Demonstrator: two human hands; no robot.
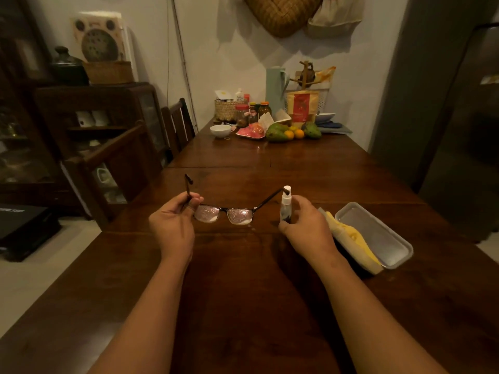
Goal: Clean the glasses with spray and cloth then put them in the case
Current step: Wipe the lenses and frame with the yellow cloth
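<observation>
Two bare forearms reach out from the bottom edge over a long dark wooden table [243,306], each ending in a busy hand. At left, the left hand [172,225] pinches one temple arm of a pair of dark-framed rectangular glasses [224,214] between thumb and fingers, holding the frame in the air above the tabletop with the lenses facing the camera and both temples pointing away. Both lenses are speckled with fine droplets. Opposite, the right hand [307,225] is wrapped around a small clear spray bottle with a white nozzle [285,205], held upright with its nozzle beside the tip of the far temple arm; whether bottle and temple touch cannot be told. Just beyond the right hand, further right on the table, lies an open grey oblong glasses case [378,233], its pale interior turned up, and a crumpled yellow cleaning cloth [353,241] rests along the case's near edge, between the case and the wrist. Well beyond both hands, at the table's far end against the white wall, stands a cluster of household goods: a small white bowl [220,130], green mangoes and small oranges [290,132], several jars and a woven basket [228,109]. Left of the left hand, off the table, a dark wooden chair [178,125] and a glass-fronted cabinet [102,125] line the room.
</observation>
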